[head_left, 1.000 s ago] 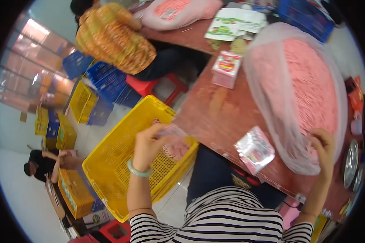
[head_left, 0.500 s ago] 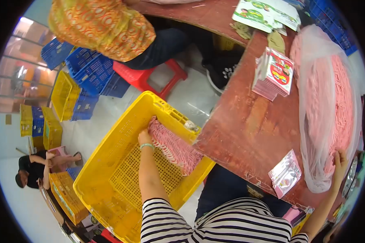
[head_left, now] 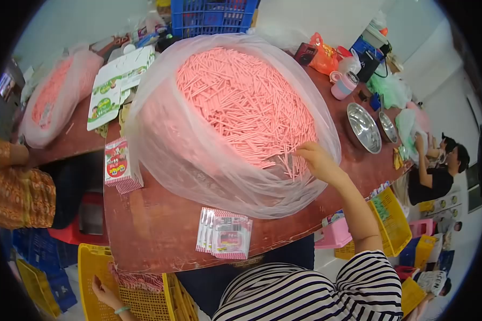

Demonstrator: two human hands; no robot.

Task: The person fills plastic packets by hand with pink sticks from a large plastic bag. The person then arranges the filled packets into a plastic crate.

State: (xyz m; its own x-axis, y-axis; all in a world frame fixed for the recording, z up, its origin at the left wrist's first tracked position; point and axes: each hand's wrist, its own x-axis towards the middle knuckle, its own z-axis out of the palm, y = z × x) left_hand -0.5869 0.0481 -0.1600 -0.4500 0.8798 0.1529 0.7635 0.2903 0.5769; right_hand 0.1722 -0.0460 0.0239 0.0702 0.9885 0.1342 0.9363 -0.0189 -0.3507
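A large clear plastic bag [head_left: 160, 160] lies open on the table, filled with thin pink sticks [head_left: 246, 101]. My right hand [head_left: 318, 162] is at the bag's near right side, fingers bent and closed around a few sticks at the edge of the heap. My left hand [head_left: 107, 295], with a pale green bangle at the wrist, is low at the left over the yellow crate [head_left: 93, 259]. Its fingers are apart and nothing shows in them. Pink-striped packets [head_left: 139, 281] lie in the crate beside it. Several flat pink-and-white packets [head_left: 225, 234] lie fanned near the table's front edge.
A stack of printed packets [head_left: 122, 166] stands left of the bag, with green-and-white cartons [head_left: 115, 91] behind it. Metal bowls [head_left: 363, 127] and a pink bottle [head_left: 344, 85] are to the right. Another bag of sticks [head_left: 53, 96] lies far left. A person in patterned orange [head_left: 24, 198] sits at the left.
My view has turned right, from the crate to the bag. My left hand has moved away from the striped packets in the crate. My right hand has reached into the pink sticks.
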